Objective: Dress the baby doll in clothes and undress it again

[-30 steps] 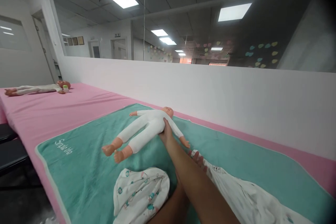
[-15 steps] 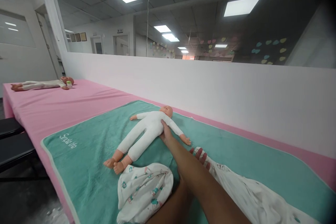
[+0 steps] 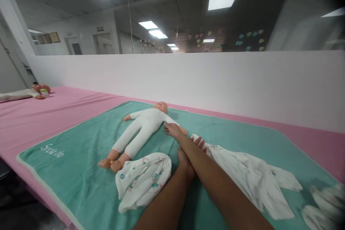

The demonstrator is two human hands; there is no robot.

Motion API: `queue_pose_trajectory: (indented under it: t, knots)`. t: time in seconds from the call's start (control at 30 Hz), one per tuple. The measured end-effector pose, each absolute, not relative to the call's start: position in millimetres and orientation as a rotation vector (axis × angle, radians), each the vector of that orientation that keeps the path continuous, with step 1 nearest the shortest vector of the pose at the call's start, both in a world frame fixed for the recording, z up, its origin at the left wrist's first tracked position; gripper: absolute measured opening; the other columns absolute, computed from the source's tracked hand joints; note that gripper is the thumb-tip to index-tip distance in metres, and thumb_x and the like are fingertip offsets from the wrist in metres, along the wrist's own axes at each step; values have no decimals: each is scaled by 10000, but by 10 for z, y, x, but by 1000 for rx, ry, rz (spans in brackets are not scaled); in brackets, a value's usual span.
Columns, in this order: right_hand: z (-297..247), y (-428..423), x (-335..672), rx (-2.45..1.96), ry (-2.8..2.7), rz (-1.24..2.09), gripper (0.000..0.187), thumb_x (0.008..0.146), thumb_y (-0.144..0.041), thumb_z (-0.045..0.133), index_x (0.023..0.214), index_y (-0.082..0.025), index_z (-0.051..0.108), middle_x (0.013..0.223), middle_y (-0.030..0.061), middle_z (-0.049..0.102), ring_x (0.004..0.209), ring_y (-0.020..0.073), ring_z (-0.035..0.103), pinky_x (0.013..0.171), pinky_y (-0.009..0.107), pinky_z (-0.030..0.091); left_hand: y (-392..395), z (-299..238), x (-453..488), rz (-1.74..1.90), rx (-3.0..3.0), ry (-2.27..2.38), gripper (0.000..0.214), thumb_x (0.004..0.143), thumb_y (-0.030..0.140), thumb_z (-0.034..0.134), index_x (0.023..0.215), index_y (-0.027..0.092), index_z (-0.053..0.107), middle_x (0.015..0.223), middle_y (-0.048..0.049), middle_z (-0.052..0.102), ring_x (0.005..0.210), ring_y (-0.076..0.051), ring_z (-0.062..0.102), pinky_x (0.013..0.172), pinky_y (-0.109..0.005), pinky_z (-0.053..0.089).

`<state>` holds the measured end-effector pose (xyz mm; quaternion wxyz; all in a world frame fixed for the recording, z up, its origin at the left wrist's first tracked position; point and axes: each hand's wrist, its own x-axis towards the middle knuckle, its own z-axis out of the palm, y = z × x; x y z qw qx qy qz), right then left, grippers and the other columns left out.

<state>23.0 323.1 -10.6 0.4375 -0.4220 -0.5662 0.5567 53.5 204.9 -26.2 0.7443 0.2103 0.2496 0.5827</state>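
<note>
A baby doll (image 3: 147, 121) in a white bodysuit lies on its back on the green blanket (image 3: 88, 151). My right hand (image 3: 172, 129) is beside the doll's torso, below its outstretched arm, fingers extended and holding nothing. That forearm crosses over my left wrist. My left hand (image 3: 198, 143), partly hidden beneath it, has its fingers over the narrow end of a white baby garment (image 3: 248, 169), which trails to the right. Close to the doll's feet lies a folded white printed cloth (image 3: 145, 178) with small green and pink figures.
The blanket covers a pink-sheeted table (image 3: 88, 99) against a white wall (image 3: 229, 82) with a window above. Another doll (image 3: 40, 89) lies at the far left beside a small green-topped bottle (image 3: 44, 93). White cloth items (image 3: 323, 205) are at the lower right, blurred.
My view has turned to the right, bringing more of the garment into sight. My right hand has come off the doll's side, slightly toward the right. My left hand stays at the garment's end.
</note>
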Motion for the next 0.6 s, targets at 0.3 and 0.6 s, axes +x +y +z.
queue_pose_trajectory:
  t: [0.3,0.6]
  knots:
    - [-109,1708,2025,-1043,-1771,387,263,825,-332,559,1071,-283,635,1187,25,575,1171,231,444,1090,378,237,1997,-217,707,1171,701,492,452,854,548,432,1011,147,570,1097,-142,620,997,-250,611,886,-389,491]
    - [-343,1556,3607,-1811,-1656,291,354,759,-533,534,906,-219,605,983,103,627,908,288,549,892,441,365,2138,-360,559,1399,1782,1379,376,768,262,579,1115,118,558,1214,-149,534,1230,-309,376,1076,-418,215]
